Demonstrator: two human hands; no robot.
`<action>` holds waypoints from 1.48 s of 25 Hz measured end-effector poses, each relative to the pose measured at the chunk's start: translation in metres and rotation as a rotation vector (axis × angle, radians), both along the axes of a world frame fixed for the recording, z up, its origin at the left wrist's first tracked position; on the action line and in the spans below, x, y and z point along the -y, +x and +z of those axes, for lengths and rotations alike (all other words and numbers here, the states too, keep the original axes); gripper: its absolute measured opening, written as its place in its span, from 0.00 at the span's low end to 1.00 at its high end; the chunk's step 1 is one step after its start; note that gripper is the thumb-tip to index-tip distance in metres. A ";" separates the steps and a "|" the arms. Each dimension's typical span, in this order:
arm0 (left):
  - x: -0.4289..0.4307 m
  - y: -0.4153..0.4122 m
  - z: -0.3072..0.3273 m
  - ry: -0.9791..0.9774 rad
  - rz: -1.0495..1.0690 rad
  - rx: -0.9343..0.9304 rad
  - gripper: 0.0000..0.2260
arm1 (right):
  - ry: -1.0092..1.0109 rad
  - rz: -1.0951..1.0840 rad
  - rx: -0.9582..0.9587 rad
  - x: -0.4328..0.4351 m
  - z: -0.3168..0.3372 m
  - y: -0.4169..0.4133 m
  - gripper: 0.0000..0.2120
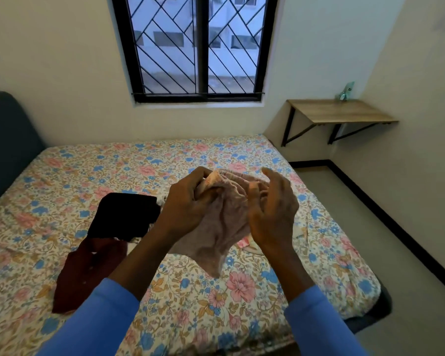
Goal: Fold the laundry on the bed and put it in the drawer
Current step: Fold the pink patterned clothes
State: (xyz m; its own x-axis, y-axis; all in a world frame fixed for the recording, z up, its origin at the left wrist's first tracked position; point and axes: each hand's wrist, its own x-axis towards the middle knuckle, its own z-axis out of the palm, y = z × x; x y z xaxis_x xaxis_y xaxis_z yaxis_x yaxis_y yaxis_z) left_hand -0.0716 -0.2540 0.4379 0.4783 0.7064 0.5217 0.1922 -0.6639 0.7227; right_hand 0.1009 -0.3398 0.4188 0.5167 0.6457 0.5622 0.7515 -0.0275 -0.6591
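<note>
Head view, reading left to right. Padded dark headboard (8, 140) at 9 o'clock of frame. The bed (88, 170) fills the middle under a flat cotton-looking sheet printed with pink and blue flowers. A maroon garment (88, 273) lies loose and creased at 8 o'clock, its upper edge under a black garment (126, 217) that already sits as a squared, flat-looking packet. Left hand (188, 201), near centre, has its fingers curled around the gathered elastic edge of a pale pink garment (224, 227). The fabric is thin, soft and wrinkled, and hangs in the air to a limp point at 6 o'clock, above the sheet. Right hand (272, 211), just at 3 o'clock of the garment, has its thumb tip pressed onto the cloth with its fingers half straight behind it and the forefinger lifted; it appears to pinch the same edge. A further pale patterned piece (247, 244) shows on the sheet below that hand. Window (203, 47) with black diagonal bars at 12 o'clock. Wooden wall shelf (339, 113) on black brackets at 2 o'clock. Step in hand, as judged: opening out the pink garment before folding it. The next move calls for finding both ends of the elastic edge, pulling it taut and laying the piece flat. No drawer is in view.
</note>
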 end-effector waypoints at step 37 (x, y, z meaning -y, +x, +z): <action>0.165 -0.032 -0.151 -0.652 0.354 -0.374 0.25 | 0.327 -0.047 -0.537 0.035 0.001 0.027 0.12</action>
